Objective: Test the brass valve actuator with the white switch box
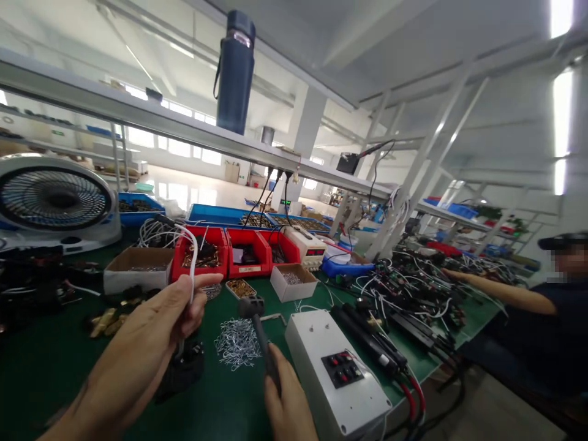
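My left hand (158, 324) is raised over the green bench and pinches a white wire (192, 257) that arcs up and back toward the red bins. Below it lies a black part (184, 370) on the mat. My right hand (287, 401) grips the dark handle of a tool (257, 321) whose blocky head points up and away from me. A heap of small silver wire clips (237, 344) lies between the two hands.
A white control box (335, 367) with red switches sits right of my right hand. Red bins (229, 251), cardboard boxes (138, 269) and a fan (55, 202) line the back. A co-worker's arm (500, 291) reaches over tangled cables at right. A blue bottle (235, 73) stands on the shelf.
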